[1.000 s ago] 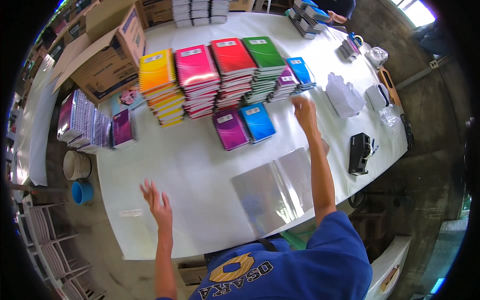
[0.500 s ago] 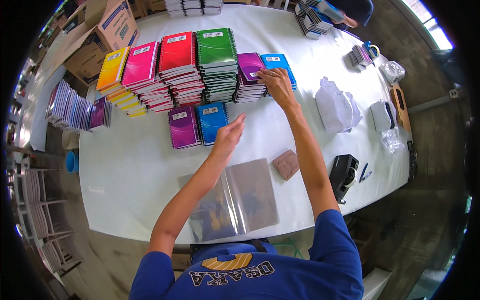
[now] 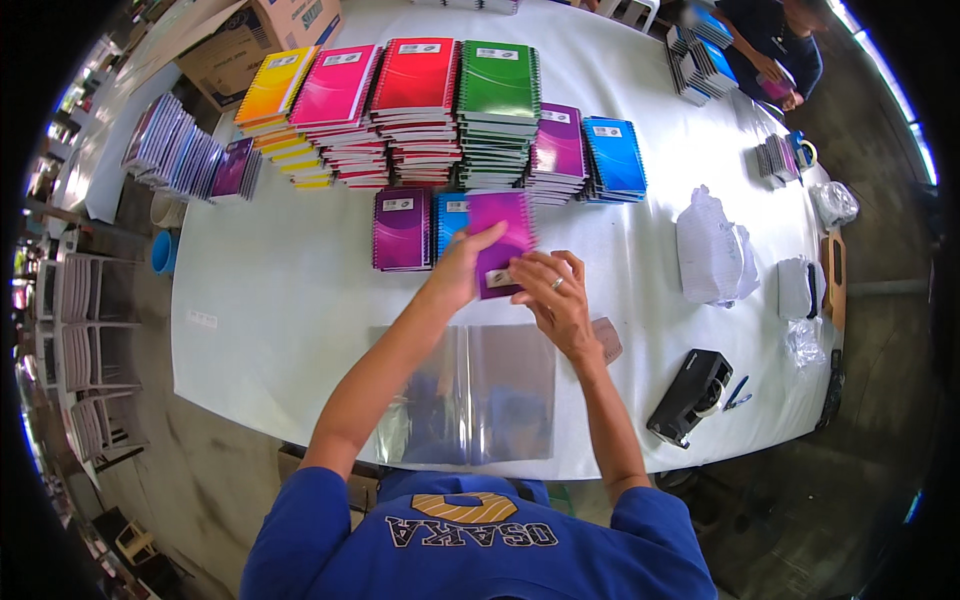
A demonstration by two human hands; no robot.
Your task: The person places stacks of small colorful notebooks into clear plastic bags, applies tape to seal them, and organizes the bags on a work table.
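A purple spiral notebook (image 3: 497,215) is held above the table between my two hands, its label toward me. My left hand (image 3: 462,268) grips its left side, thumb across the cover. At its lower right, my right hand (image 3: 552,298), with a ring on one finger, has its fingers closed on the edge. Under it, a blue notebook (image 3: 449,214) is partly covered, beside a short stack of purple notebooks (image 3: 401,232). A clear plastic sheet or cover (image 3: 510,400) lies flat before me, partly under my left forearm. A brown block-like piece (image 3: 607,340) is partly hidden by my right wrist.
Tall stacks of yellow (image 3: 275,85), pink (image 3: 337,88), red (image 3: 414,75) and green notebooks (image 3: 498,82) stand at the back, with purple (image 3: 558,140) and blue (image 3: 615,158) stacks beside them. A black tape dispenser (image 3: 692,395) and crumpled paper (image 3: 715,245) lie right. Another person (image 3: 775,45) works far right.
My right hand has drawn a purple notebook off its stack toward me. My left hand has closed on it too. The whole view has shifted a little.
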